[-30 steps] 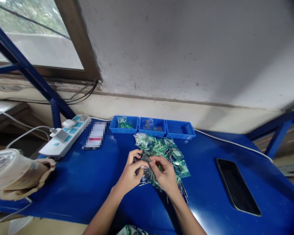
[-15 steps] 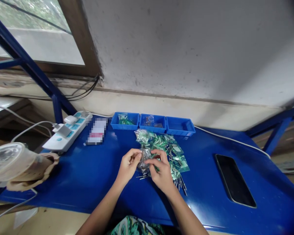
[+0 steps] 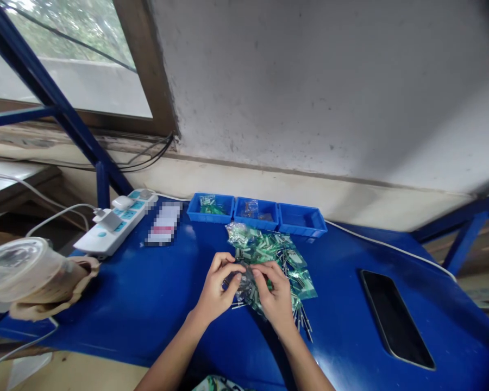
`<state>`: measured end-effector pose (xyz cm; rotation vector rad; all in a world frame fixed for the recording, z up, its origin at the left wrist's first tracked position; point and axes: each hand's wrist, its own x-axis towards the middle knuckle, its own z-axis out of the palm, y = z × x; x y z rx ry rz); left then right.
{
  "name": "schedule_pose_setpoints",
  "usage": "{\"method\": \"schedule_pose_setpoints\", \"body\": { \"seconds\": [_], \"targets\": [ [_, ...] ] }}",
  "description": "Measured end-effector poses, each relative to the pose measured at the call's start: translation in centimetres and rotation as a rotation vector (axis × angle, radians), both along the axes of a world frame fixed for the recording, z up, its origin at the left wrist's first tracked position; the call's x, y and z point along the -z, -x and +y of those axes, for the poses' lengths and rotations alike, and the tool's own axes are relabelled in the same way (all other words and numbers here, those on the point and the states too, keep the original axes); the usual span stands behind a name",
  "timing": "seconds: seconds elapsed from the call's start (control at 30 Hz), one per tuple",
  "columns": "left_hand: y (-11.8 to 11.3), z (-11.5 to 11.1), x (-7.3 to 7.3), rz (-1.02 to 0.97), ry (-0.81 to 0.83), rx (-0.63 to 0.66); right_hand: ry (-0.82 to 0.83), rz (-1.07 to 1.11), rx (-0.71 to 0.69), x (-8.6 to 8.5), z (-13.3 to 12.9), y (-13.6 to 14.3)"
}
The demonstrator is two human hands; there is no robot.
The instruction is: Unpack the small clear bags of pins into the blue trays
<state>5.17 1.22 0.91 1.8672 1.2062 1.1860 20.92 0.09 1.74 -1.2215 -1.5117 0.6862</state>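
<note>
Between my two hands is a small clear plastic bag [image 3: 245, 281] with greyish contents too small to make out. My left hand [image 3: 220, 282] pinches its left side between thumb and fingers. My right hand [image 3: 274, 290] is closed on its upper right edge, thumb and forefinger together. Just behind and to the right lies a heap of green-and-clear small bags [image 3: 264, 245], partly hidden by my hands. Several thin metal rods [image 3: 303, 321] stick out of the heap beside my right wrist.
Three blue bins [image 3: 256, 213] stand in a row along the wall; the left and middle ones hold small bags. A dark phone [image 3: 395, 317] lies at right. At left are a power strip [image 3: 114, 225], a pixelated phone-like object [image 3: 164, 224] and a plastic cup [image 3: 36, 277].
My right fingers have come in from spread to a pinch on the bag's edge. My left hand keeps its hold. The camera view has shifted slightly.
</note>
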Motion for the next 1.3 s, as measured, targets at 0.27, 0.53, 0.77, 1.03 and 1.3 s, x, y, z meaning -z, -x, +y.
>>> {"method": "schedule_pose_setpoints", "body": {
  "seconds": [0.27,0.53,0.77,1.03,1.3],
  "targets": [
    [0.1,0.5,0.2,-0.187,0.265,-0.013,-0.165,-0.126,-0.165,0.4,-0.5,0.5],
    [-0.2,0.5,0.5,-0.158,-0.062,-0.057,0.017,-0.099,-0.055,-0.2,-0.4,0.1],
    [-0.4,0.2,0.6,-0.019,-0.162,-0.037,0.119,0.033,0.050,-1.0,-0.3,0.8],
    [0.9,0.7,0.6,0.276,-0.124,-0.350,-0.545,-0.134,0.478,-7.9,4.3,-1.8],
    [1.6,0.3,0.5,0.572,-0.013,-0.265,-0.150,-0.513,0.170,-4.6,6.3,-3.4]
  ]
}}
